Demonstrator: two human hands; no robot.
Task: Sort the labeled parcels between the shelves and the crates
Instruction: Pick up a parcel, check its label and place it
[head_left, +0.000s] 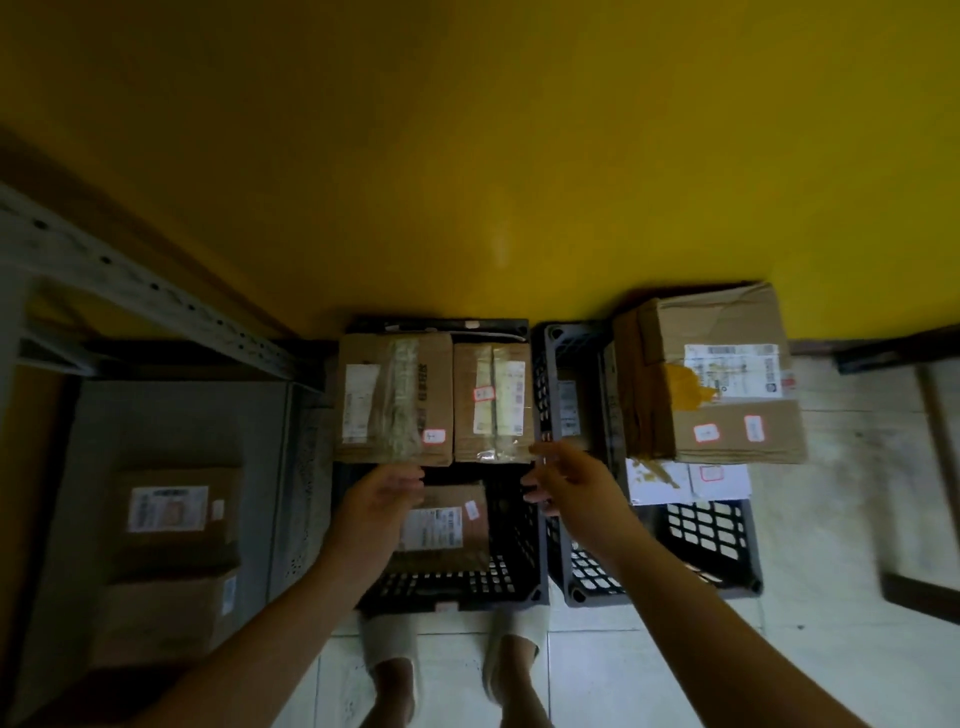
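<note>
While above the black crate (457, 597), left hand (382, 499) and right hand (569, 480) empty, fingers (410, 480) loosely spread beside taped parcels (395, 400).

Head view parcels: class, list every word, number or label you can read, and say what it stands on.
Nothing reads with certainty.
Red-bordered sticker on the taped parcel in the black crate: one handwritten stroke, perhaps "1".
Other red-bordered stickers: marks blurred.
White shipping labels: print too small to read.
Dark print beside the tape: blurred.
</note>
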